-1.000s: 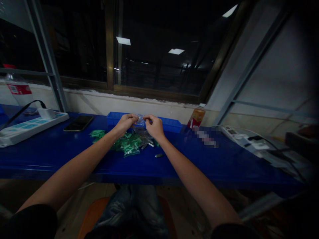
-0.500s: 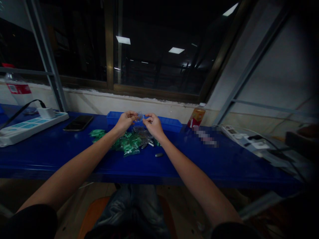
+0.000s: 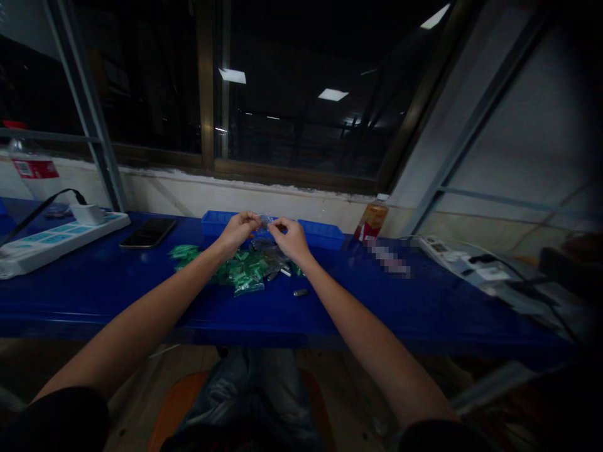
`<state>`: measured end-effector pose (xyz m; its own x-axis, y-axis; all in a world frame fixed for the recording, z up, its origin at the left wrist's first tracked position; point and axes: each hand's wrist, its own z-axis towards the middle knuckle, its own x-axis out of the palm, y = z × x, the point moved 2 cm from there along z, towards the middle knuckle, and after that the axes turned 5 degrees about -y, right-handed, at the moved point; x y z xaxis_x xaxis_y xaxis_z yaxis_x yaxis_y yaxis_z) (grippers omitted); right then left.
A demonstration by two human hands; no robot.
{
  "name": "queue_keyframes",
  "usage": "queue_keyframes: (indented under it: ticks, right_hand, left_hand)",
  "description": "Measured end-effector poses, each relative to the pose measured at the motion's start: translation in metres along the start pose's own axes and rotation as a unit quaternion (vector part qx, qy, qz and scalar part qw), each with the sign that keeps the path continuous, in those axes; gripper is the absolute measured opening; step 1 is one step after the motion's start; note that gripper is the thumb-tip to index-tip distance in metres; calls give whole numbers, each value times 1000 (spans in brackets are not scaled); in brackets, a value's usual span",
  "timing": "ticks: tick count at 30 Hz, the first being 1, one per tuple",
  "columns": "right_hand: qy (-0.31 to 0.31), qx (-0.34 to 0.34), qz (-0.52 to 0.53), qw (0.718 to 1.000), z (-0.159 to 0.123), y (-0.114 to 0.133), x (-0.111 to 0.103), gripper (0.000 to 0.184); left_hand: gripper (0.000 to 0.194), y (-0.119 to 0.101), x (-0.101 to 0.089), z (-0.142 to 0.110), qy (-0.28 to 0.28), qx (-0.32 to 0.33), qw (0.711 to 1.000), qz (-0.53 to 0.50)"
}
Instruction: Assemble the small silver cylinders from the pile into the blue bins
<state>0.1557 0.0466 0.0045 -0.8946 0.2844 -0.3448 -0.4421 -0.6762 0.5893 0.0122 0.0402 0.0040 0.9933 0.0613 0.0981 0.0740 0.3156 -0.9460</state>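
My left hand [image 3: 239, 230] and my right hand [image 3: 289, 238] are close together above the far part of the blue table [image 3: 155, 301]. A small clear plastic bag [image 3: 265, 221] is pinched between the fingertips of both; its contents are too small to make out. Below lies a heap of small green packets [image 3: 242, 270], mixed with clear bags and several small silvery cylinders. One such cylinder [image 3: 300, 292] rests apart, near my right forearm. Behind my hands are blue plastic trays [image 3: 321, 234], partly hidden by them.
On the left are a phone [image 3: 148, 233], a white power strip [image 3: 61, 242] with a plug, and a red-labelled bottle [image 3: 35, 164]. A bottle of amber drink [image 3: 372, 220] stands at the back right. Another power strip [image 3: 464, 263] with cables lies farther right, below the window.
My right hand has shifted slightly, its fingers now closer to my left fingertips on the clear bag. The heap and other objects stay where they were.
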Motion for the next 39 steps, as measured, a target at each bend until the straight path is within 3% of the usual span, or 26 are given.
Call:
queue_keyframes:
  ticks: [6, 14, 26, 31, 39]
  right_hand:
    - [4, 15, 10, 1000, 1, -3, 1, 18]
    - [60, 29, 37, 997, 2, -1, 1, 13]
    - [40, 156, 140, 977, 1, -3, 0, 13]
    - [65, 151, 118, 979, 0, -4, 1, 15]
    - [45, 128, 85, 987, 2, -8, 1, 17]
  left_hand:
    - [19, -1, 0, -1, 6, 17, 1000, 1]
    - [22, 1, -1, 1, 10, 34, 999, 11]
    - [20, 0, 0, 0, -7, 6, 999, 36]
    - [18, 1, -2, 1, -20, 17, 999, 33]
    - [17, 4, -4, 7, -15, 44, 995, 89]
